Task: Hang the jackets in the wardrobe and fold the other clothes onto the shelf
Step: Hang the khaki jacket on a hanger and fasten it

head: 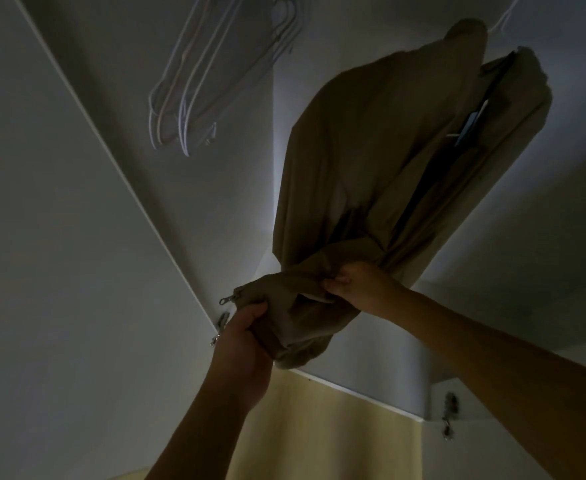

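Jacket point(371, 161), tan/khaki, hangs inside the wardrobe point(77, 202) on a white hanger point(502, 20) whose hook shows at top right of the head view; front is unzipped, dark lining and a label visible in the gap. Lower hem is bunched and pulled toward the camera. Left hand point(246, 327) grips the bottom corner of the jacket, fingers curled tight round a wad of fabric, thumb on top; zipper pull point(225, 300) sticks out just beside the thumb. Right hand point(357, 282) pinches the hem further right, thumb and fingers closed on a fold of cloth, knuckles up. Both hands hold the same garment, near each other, forearms reaching up from the bottom of the frame. Empty hangers point(194, 84), a cluster of thin white and pinkish wire-type ones, hang to the left of the jacket, well apart from it. Metal door hinge point(220, 323) sits just left of the left hand on the wardrobe panel edge; another hinge point(450, 415) at lower right. Yellowish wall point(336, 427) below the wardrobe edge. Dim lighting, detail in the fabric folds hard to read.
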{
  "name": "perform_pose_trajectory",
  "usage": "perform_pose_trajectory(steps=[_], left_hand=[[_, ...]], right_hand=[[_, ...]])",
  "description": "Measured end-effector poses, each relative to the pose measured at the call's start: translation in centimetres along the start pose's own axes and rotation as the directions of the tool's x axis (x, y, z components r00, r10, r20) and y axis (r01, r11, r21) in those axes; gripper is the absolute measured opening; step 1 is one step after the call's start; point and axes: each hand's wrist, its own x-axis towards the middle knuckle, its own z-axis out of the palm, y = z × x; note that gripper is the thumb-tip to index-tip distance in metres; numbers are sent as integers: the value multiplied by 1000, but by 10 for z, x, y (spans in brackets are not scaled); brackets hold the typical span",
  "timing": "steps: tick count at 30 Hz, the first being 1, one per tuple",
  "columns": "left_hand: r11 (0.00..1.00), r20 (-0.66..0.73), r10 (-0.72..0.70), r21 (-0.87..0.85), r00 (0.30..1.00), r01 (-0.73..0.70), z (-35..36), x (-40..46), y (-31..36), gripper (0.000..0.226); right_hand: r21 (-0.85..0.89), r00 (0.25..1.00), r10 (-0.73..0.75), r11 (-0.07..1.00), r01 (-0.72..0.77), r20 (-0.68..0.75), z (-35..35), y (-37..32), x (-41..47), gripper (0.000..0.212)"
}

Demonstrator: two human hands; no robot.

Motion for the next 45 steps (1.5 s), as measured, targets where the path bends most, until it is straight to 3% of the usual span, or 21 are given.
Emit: perform_pose_trajectory(steps=[4,7,12,14,17,19,21,22,23,24,25,27,28,30,34,36,39,41,45], left_hand=[[1000,28,1,29,1000,-1,-2,-1,0,40],[999,65,16,29,998,-17,-7,0,3,39],[999,61,27,-27,998,-25,-16,6,13,32],[999,-2,23,-45,1000,-23,-19,9,15,29],[999,-207,-5,41,978,13,-23,14,14,21],[969,-368,-53,207,928,137,-26,18,10,21],[807,-470,58,541,881,235,-21,21,4,45],[670,-413,216,721,885,174,-17,21,1,60],[542,-271,378,840,885,25,-10,23,-2,66],[474,-99,440,870,893,-137,1,27,-3,65],[470,60,400,844,915,-260,12,30,-4,61],[550,256,163,778,953,-303,35,39,-8,48],[578,285,45,774,957,-258,44,42,-9,38],[616,266,-51,767,963,-179,59,49,-4,25],[803,293,-40,578,955,-144,64,50,-2,17],[818,309,12,544,951,-187,65,47,-2,18],[808,290,62,548,955,-218,71,43,-1,22],[807,243,77,555,967,-203,76,44,0,24],[818,184,76,551,980,-167,78,48,-1,33]], right_hand=[[-39,998,-3,999,0,-62,8,-2,7,37],[78,993,-17,997,26,-116,15,-8,10,27],[361,965,168,903,-232,200,7,-11,13,36],[466,955,163,844,-265,247,1,-9,9,36],[611,972,154,757,-232,179,-11,-7,3,46],[548,980,145,814,-195,135,-19,-7,0,27],[474,985,112,866,-161,130,-25,-6,-3,14],[456,989,76,881,-127,129,-27,-5,-5,15],[443,991,34,892,-87,127,-28,-5,-7,17],[430,992,-6,902,-49,126,-31,-6,-9,18],[415,990,-44,909,-14,131,-34,-9,-12,18],[401,989,-69,916,10,131,-45,-12,-14,15],[392,990,-64,920,9,129,-51,-12,-14,15],[342,993,-36,940,-6,116,-64,-12,-16,17],[199,999,-18,980,9,44,-75,-8,-17,20],[-34,990,-117,993,115,-79,-74,-4,-18,13],[-360,921,-325,903,234,-217,-71,2,-19,7],[-430,900,-397,855,291,-179,-70,3,-19,11],[-412,892,-446,828,381,-72,-71,1,-22,22]])
